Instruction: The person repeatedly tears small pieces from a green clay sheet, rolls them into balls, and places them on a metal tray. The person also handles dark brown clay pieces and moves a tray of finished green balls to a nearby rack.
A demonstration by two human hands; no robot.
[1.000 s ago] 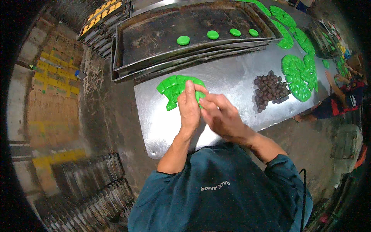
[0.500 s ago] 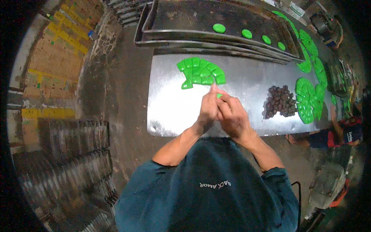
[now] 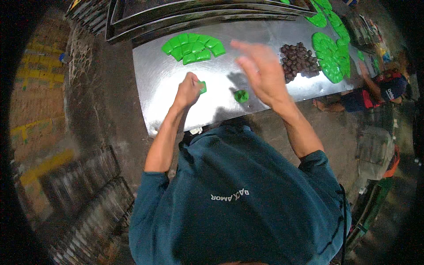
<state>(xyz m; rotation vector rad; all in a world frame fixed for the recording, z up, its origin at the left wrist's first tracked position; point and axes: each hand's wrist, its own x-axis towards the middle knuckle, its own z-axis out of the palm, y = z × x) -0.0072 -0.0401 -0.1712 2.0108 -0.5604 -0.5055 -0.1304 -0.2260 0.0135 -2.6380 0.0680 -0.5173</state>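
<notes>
A small, bright green piece (image 3: 203,87) juts from the left hand (image 3: 188,90), partly hidden. To its right, a roundish green disc (image 3: 241,96), partly shadowed, lies on the counter (image 3: 152,75) near its edge.

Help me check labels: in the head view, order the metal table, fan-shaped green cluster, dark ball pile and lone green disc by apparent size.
1. Metal table
2. Fan-shaped green cluster and dark ball pile: too alike to rank
3. Lone green disc

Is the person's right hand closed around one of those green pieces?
No, the right hand is open above the metal table, with no green piece visible in it.
</notes>
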